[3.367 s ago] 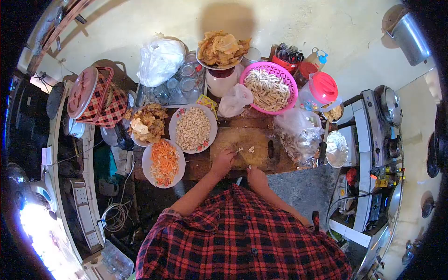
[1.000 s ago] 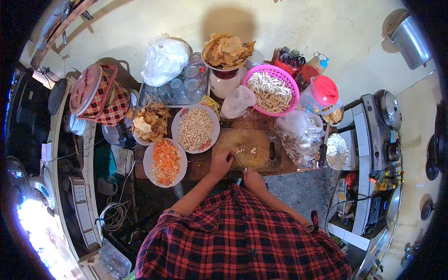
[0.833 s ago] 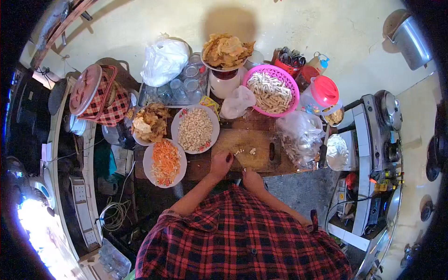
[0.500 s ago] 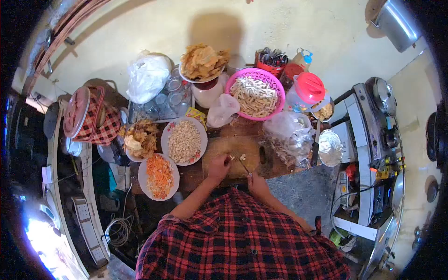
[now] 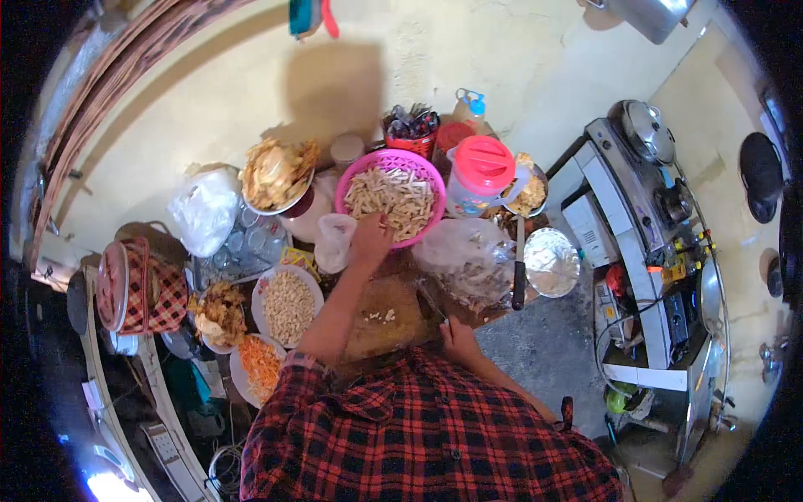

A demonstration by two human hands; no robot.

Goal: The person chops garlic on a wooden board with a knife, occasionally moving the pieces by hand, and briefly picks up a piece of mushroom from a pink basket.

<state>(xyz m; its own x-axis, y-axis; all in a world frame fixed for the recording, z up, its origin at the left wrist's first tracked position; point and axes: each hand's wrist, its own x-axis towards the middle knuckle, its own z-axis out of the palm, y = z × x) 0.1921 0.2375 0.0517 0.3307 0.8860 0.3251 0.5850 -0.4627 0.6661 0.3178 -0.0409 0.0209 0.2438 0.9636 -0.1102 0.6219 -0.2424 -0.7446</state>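
**Pink basket of pale strips, left hand at the near rim**

Left hand point(image 5: 370, 239): shifted from the cutting board point(image 5: 393, 336) to the pink basket point(image 5: 439, 186), fingers curled over the pale strips point(image 5: 393, 194). We cannot tell whether they hold one.

Right hand point(image 5: 458, 335): closed around a knife point(image 5: 432, 303), kept low by the board's near edge, blade angled away.

Meaning: we judge the cutting to be paused while the left hand visits the basket.

Small cut pieces point(image 5: 383, 316): one loose cluster on the board, left of the knife.

Diced pieces point(image 5: 288, 307): heaped on a plate point(image 5: 317, 294), left of the board.

Markings: yellow packet point(image 5: 299, 261), printed, near the plate; red-lidded pitcher point(image 5: 483, 163), coloured print on its body, right of the basket. We can read no brand or lettering on either.
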